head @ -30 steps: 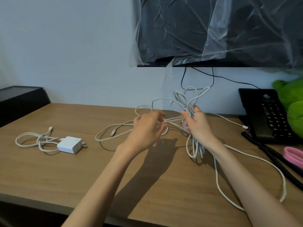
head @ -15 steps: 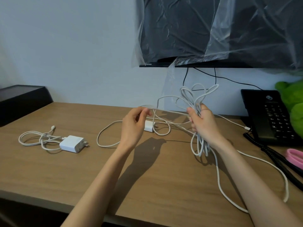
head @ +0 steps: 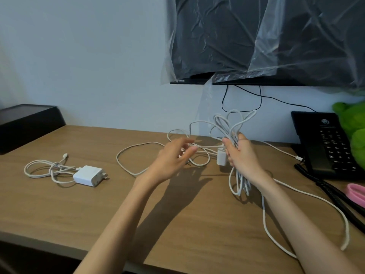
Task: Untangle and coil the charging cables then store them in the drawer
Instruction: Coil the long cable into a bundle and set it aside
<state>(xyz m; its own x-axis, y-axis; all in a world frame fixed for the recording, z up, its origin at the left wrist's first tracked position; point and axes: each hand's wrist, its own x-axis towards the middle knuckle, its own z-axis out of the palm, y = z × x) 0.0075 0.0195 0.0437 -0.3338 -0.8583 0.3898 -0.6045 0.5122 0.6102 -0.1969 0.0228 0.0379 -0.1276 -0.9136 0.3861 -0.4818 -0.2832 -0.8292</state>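
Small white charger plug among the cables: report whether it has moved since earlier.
Yes. The small white charger plug shifted right, toward the black desk telephone.

The wooden desk [head: 177,224] carries 1 black box [head: 25,125] at 10 o'clock. At 9 o'clock lies 1 white charger [head: 88,176], its loosely looped lead [head: 39,169] beside it. Slack from the tangled cables [head: 146,143] sprawls from 12 round to 4 o'clock. A black telephone [head: 327,143] sits at 2 o'clock, and a pink object [head: 355,192] at 3 o'clock.
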